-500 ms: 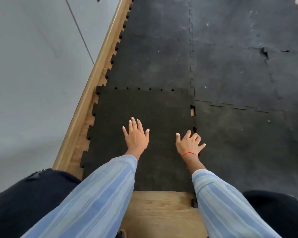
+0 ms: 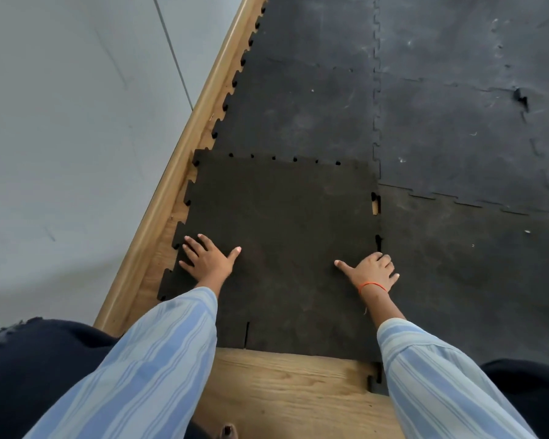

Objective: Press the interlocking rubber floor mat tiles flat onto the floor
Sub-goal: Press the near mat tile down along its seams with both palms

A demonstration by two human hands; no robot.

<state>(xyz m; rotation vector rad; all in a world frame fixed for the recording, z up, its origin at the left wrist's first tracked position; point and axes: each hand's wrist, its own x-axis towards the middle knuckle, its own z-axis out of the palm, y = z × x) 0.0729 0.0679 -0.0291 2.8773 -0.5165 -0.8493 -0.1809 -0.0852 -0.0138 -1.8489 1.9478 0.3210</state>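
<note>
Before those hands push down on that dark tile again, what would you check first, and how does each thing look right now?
1. Left hand flat on the loose tile, near its wall-side edge: ok.
2. Right hand flat at the tile's right edge: ok.
3. Right seam closed: not ok, wood shows through a gap.
4. Far seam locked: not ok, small holes remain along it.
5. Tile lying flat underneath: cannot tell.
6. Near edge reaches the wooden floor cleanly: ok, though a slit cuts into it.
</note>
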